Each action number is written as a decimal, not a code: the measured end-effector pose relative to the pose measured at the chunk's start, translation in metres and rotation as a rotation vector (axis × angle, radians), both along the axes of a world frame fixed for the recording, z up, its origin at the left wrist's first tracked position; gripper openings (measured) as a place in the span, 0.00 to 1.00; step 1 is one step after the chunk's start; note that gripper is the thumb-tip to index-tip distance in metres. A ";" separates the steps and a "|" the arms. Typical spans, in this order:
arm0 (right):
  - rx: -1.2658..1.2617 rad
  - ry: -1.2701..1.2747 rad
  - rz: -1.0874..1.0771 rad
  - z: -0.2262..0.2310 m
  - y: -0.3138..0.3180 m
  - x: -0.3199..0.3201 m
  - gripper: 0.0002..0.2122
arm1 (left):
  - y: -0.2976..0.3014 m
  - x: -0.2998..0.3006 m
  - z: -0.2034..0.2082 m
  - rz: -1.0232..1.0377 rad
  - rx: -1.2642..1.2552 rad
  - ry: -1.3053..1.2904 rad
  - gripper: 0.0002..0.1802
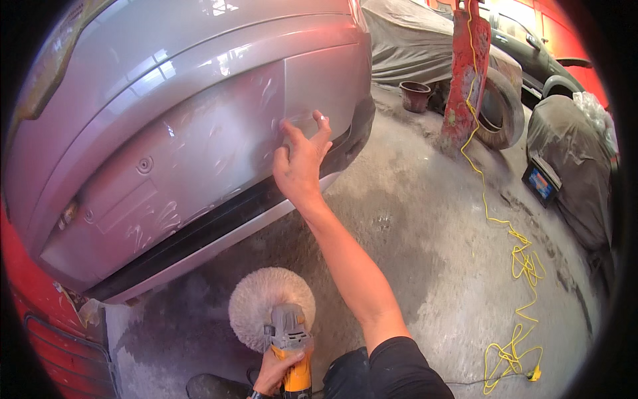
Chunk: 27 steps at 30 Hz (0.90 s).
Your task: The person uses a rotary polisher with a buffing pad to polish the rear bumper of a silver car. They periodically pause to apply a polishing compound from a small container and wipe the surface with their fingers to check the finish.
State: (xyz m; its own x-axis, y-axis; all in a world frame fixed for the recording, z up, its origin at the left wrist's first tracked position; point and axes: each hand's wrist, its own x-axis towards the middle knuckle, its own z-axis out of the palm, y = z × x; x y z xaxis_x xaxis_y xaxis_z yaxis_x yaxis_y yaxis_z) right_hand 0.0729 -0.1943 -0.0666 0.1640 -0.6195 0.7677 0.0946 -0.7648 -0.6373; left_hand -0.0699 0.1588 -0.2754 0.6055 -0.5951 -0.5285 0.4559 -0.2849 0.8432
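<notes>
My left hand [272,371] is wrapped round the body of a yellow and grey power polisher [290,332]. Its round, fluffy off-white wool pad [256,306] hangs over the floor, apart from the car. Further up, my right arm reaches out to the silver rear bumper [199,146] of a car. At the bumper's right part my right hand [302,159] has its fingers bent and spread apart, with a whitish mark on one fingertip. Whether the fingertips touch the paint I cannot tell. Pale, streaky smears [156,219] lie on the bumper's surface.
A yellow cord [484,193] runs down a worn red post [465,86] and lies in loose coils on the concrete floor [425,266]. Near the post are a tyre [502,113] and a dark pot [415,97]. To the right, a battery [541,181] sits beside a covered heap [571,146].
</notes>
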 end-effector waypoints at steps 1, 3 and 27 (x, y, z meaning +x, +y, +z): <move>-0.062 -0.041 0.001 0.005 -0.002 -0.002 0.29 | -0.001 -0.002 0.000 0.019 -0.064 0.019 0.31; -0.057 -0.167 -0.058 0.021 -0.012 0.001 0.29 | -0.002 -0.004 -0.001 0.038 -0.108 0.043 0.31; -0.034 0.080 0.005 0.044 -0.184 0.008 0.40 | 0.007 -0.013 -0.014 -0.025 -0.134 -0.049 0.21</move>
